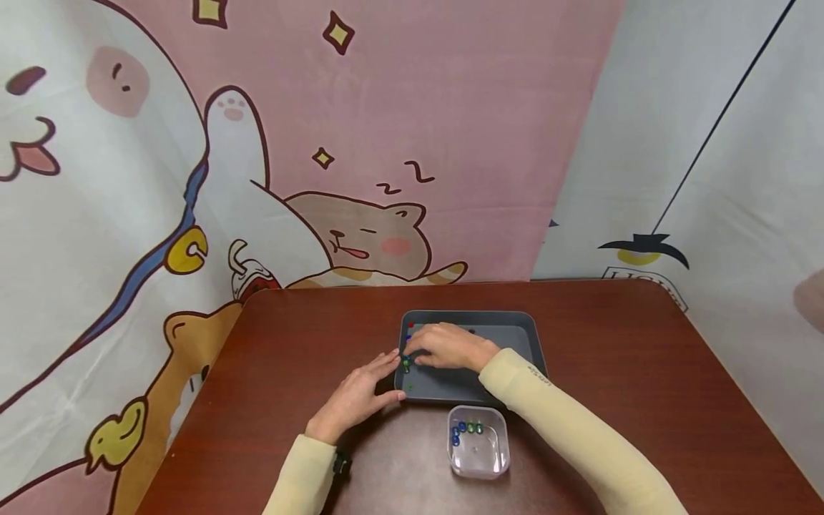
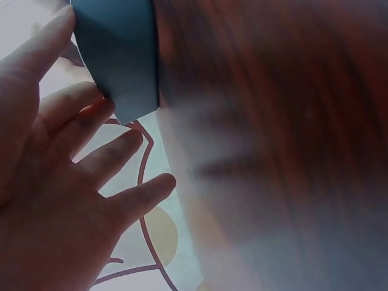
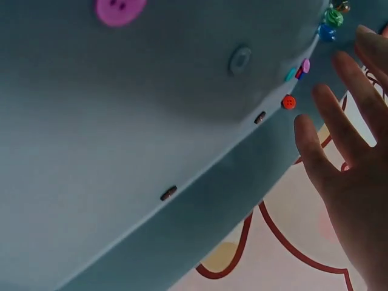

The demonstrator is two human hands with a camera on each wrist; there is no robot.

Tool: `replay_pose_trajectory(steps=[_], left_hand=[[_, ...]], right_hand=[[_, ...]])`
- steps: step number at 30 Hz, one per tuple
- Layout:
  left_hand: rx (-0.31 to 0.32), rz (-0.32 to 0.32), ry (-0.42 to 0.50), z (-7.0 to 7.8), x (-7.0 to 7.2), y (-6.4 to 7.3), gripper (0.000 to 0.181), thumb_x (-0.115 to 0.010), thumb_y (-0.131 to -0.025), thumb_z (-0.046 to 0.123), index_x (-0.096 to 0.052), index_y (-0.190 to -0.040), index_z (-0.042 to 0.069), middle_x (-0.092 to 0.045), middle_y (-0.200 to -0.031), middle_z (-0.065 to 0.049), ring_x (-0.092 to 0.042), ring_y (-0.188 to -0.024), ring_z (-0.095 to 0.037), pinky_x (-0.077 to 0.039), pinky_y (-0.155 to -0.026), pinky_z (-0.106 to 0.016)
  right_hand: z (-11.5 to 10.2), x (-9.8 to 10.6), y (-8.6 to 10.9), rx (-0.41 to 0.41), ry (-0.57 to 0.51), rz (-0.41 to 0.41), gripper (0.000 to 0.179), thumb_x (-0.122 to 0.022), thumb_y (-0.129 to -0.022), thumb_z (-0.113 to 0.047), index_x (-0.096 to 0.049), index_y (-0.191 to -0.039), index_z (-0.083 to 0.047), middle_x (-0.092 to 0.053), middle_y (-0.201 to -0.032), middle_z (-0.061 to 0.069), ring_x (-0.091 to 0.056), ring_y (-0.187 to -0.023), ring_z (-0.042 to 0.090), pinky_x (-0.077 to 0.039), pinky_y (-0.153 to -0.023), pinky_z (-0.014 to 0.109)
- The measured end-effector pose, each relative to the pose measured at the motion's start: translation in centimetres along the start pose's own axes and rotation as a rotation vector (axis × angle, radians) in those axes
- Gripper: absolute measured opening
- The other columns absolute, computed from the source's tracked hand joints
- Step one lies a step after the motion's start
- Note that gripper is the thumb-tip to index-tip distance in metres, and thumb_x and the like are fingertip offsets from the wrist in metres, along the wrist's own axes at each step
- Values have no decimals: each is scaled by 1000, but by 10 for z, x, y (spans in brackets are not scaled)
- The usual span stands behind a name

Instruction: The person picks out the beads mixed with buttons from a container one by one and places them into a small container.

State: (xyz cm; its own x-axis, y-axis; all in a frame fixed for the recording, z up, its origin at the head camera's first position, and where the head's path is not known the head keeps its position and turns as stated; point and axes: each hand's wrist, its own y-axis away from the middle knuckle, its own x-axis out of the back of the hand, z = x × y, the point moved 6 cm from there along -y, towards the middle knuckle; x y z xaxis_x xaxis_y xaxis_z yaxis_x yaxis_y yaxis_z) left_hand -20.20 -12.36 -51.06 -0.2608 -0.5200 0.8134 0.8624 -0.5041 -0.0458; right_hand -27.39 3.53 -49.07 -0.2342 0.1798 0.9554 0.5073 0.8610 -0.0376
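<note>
My right hand (image 1: 444, 345) is over the left side of a grey tray (image 1: 444, 386), its fingertips close to a few blue and green glass marbles (image 1: 406, 363). In the right wrist view, its fingers stretch beside a green marble (image 3: 334, 17) and a blue marble (image 3: 326, 32) along the tray wall; the thumb is out of sight. My left hand (image 1: 360, 393) touches the tray's left side, thumb at the front corner. From the left wrist, its fingers look nearly straight and spread, some against the tray's outer wall (image 2: 121, 60).
A clear plastic box (image 1: 479, 458) with several blue and green marbles stands in front of the tray on the brown table (image 1: 611, 372). Inside the tray lie a magenta button (image 3: 121, 9), a grey button (image 3: 240, 60), a red-orange button (image 3: 288, 102) and small brown pieces (image 3: 168, 193).
</note>
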Motion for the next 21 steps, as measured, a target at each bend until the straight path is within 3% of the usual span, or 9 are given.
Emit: replay_pose_trajectory(steps=[21], left_hand=[[-22, 9, 18, 1, 1, 0, 70, -74, -97, 39, -50, -153, 4, -41, -163, -7, -39, -149, -35, -42, -111, -54]], right_hand=[[11, -17, -4, -41, 16, 37, 27, -77, -96, -21, -77, -123, -19, -73, -123, -4, -64, -121, 19, -49, -106, 41]])
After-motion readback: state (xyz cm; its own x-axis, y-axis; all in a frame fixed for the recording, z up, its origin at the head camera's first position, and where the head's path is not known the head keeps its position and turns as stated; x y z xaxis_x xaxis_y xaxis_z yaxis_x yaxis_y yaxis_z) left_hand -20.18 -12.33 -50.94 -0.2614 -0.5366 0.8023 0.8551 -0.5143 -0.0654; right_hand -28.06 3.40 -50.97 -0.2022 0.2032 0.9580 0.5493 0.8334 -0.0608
